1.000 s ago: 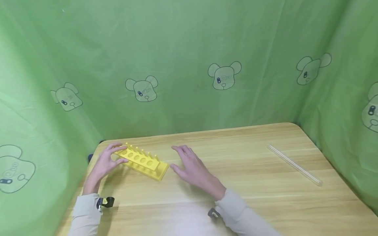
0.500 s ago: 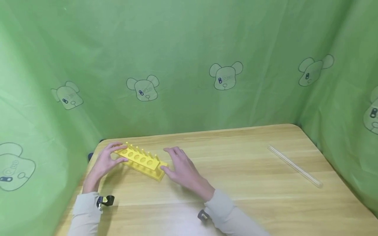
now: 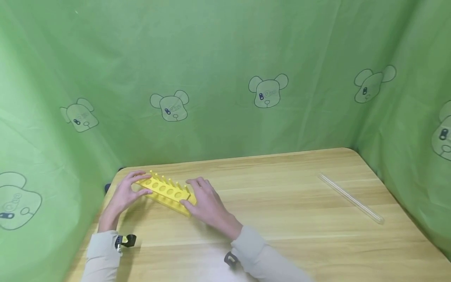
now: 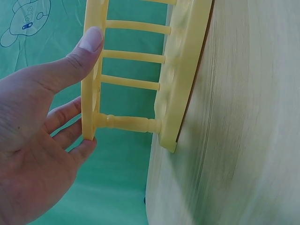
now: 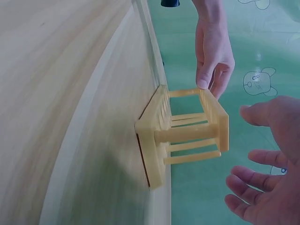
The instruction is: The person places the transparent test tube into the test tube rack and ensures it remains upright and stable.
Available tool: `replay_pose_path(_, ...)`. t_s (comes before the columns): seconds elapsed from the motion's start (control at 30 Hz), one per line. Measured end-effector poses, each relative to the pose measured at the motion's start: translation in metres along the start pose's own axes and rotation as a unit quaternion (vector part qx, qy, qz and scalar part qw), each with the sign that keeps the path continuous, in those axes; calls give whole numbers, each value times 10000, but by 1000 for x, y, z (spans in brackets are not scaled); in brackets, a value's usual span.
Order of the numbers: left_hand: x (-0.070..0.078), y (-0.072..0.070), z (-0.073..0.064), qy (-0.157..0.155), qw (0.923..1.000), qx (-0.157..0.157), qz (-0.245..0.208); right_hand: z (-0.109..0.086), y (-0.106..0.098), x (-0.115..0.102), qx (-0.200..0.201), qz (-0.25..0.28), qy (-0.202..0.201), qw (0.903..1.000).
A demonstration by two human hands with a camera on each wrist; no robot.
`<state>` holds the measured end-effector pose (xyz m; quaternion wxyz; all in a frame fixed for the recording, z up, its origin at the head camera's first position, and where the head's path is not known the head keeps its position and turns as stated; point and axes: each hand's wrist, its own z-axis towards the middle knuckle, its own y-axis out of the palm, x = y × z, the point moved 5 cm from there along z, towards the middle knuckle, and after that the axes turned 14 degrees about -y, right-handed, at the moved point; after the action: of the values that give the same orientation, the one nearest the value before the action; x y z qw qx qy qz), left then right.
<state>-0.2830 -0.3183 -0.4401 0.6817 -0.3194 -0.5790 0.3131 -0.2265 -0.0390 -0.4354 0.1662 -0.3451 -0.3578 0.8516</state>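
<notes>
A yellow test tube rack (image 3: pixel 166 190), with round holes in its upper plate and a row of upright pegs, stands at the table's left rear. My left hand (image 3: pixel 123 194) holds the left end of the upper plate; in the left wrist view its thumb (image 4: pixel 75 63) presses one face and the fingers lie on the other. At the rack's right end is my right hand (image 3: pixel 209 203), thumb and fingers spread around the end. From the right wrist, a gap shows between that hand (image 5: pixel 281 192) and the rack's posts (image 5: pixel 187 133).
A clear tube (image 3: pixel 352 199) lies slantwise on the right part of the wooden table (image 3: pixel 282 188). Green curtains (image 3: pixel 218 129) with bear-head prints hang behind the table and at both sides. Dark wrist straps (image 3: pixel 125 240) sit at the cuffs.
My right hand has moved left, from beside the rack to around its right end. The left hand keeps its hold, and the rack stays in place.
</notes>
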Motion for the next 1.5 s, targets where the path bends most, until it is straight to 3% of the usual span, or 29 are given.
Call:
replay_pose_path(0.3,-3,3,1,61,10000,29,-51,5,9,3,-95,119,303,9994)
replay_pose_path(0.73,-3,1,2,114,9997,113,-160,20,19,-11,-36,1,153,9999)
replay_pose_path(1.5,1,4,0,146,9993,228,-275,23,30,-14,-183,-241,228,9993)
